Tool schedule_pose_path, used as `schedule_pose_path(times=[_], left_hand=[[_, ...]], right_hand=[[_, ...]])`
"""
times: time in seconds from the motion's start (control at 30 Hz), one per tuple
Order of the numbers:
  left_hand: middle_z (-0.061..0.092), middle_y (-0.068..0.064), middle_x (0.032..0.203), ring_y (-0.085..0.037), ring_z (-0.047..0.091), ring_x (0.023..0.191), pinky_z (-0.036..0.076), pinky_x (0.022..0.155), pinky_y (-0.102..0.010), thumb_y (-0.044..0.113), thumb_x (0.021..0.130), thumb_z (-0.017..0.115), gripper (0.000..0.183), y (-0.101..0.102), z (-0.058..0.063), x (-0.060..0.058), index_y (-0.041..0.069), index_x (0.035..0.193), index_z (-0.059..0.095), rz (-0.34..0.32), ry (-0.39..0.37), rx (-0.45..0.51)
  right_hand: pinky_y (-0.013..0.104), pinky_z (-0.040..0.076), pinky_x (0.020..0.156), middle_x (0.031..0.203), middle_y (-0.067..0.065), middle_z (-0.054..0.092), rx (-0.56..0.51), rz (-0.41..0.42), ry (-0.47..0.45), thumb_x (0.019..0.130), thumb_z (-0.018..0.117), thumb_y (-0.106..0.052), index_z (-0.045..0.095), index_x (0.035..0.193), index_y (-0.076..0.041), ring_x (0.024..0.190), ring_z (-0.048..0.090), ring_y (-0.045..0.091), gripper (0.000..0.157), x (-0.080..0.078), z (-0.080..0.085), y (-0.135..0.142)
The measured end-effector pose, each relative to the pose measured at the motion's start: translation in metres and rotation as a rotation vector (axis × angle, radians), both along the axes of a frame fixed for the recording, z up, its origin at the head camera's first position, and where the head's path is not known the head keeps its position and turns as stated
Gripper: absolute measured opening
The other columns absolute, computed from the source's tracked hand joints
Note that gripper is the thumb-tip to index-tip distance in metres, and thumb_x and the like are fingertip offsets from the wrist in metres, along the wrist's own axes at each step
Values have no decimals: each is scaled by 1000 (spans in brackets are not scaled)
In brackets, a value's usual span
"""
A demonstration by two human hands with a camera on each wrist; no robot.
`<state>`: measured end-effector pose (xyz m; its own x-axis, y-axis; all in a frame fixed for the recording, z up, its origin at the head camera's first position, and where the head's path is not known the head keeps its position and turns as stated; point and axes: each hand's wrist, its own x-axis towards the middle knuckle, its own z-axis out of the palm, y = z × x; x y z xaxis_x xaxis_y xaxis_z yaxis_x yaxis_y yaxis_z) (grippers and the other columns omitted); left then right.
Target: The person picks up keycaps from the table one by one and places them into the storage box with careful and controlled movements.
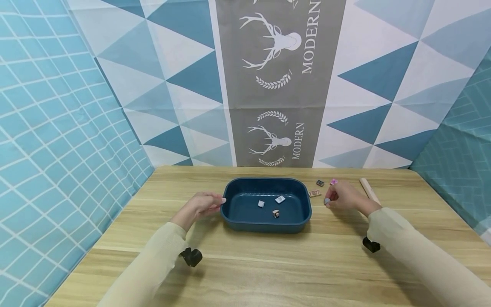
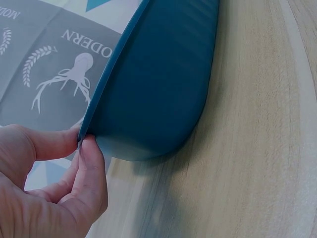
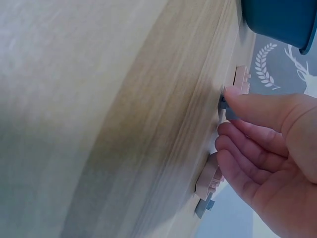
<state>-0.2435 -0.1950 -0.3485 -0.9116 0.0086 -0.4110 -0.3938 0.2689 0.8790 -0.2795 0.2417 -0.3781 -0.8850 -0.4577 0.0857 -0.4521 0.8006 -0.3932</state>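
Note:
A dark blue rectangular bin (image 1: pixel 268 228) stands on the wooden table. My left hand (image 1: pixel 204 203) pinches its left rim between thumb and fingers, as the left wrist view shows up close. Inside the bin lie a small whitish block (image 1: pixel 261 204), a white piece with dark marks (image 1: pixel 280 199) and a brownish piece (image 1: pixel 275 213). To the right of the bin, my right hand (image 1: pixel 344 196) pinches a small grey block (image 1: pixel 327 201) low over the table. In the right wrist view my thumb (image 3: pixel 257 106) partly covers that block.
Between the bin and my right hand lies a tan piece with reddish marks (image 1: pixel 315 193). Behind it are a dark piece (image 1: pixel 320 183) and a pink piece (image 1: pixel 334 181). A pale wooden stick (image 1: pixel 369 189) lies beyond my right wrist. Patterned cloth (image 1: pixel 192 85) hangs behind the table.

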Motion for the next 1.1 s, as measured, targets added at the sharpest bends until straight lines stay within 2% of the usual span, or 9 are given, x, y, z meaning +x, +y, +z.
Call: schedule_pose_path(times=[0.3, 0.53, 0.77, 0.9, 1.1], left_hand=[[61, -7, 105, -9, 60, 84, 56, 92, -27, 11, 93, 63, 36, 1, 1, 0, -3, 125, 56, 5, -4, -19], [60, -6, 103, -8, 59, 83, 57, 78, -18, 9, 93, 61, 37, 1, 0, 0, -6, 126, 53, -6, 1, 14], [61, -5, 102, -8, 59, 82, 56, 90, -26, 9, 93, 61, 37, 0, -1, 0, -6, 126, 53, -4, 4, 10], [61, -5, 101, -7, 59, 81, 57, 88, -24, 9, 93, 61, 37, 0, -1, -1, -6, 126, 54, -3, 3, 3], [62, -5, 101, -7, 59, 81, 57, 84, -22, 9, 93, 62, 35, 1, -1, -1, -6, 125, 55, 0, 2, 1]], right_hand=[[23, 52, 64, 78, 5, 66, -37, -11, 6, 79, 76, -7, 69, 81, -3, 72, 59, 11, 8, 4, 1, -1], [27, 57, 67, 80, 5, 69, -82, -16, 14, 80, 75, -7, 70, 83, -4, 74, 63, 11, 6, 4, -1, 1], [26, 58, 67, 81, 6, 69, -137, -1, 39, 81, 75, -7, 70, 84, -3, 75, 63, 11, 7, 4, -3, 3], [26, 58, 68, 81, 7, 70, -151, 1, 55, 81, 75, -7, 70, 85, -3, 75, 64, 12, 8, 5, -1, 2], [20, 55, 67, 80, 5, 70, -164, -15, 68, 82, 75, -9, 70, 86, -4, 74, 63, 10, 8, 6, -1, 2]])
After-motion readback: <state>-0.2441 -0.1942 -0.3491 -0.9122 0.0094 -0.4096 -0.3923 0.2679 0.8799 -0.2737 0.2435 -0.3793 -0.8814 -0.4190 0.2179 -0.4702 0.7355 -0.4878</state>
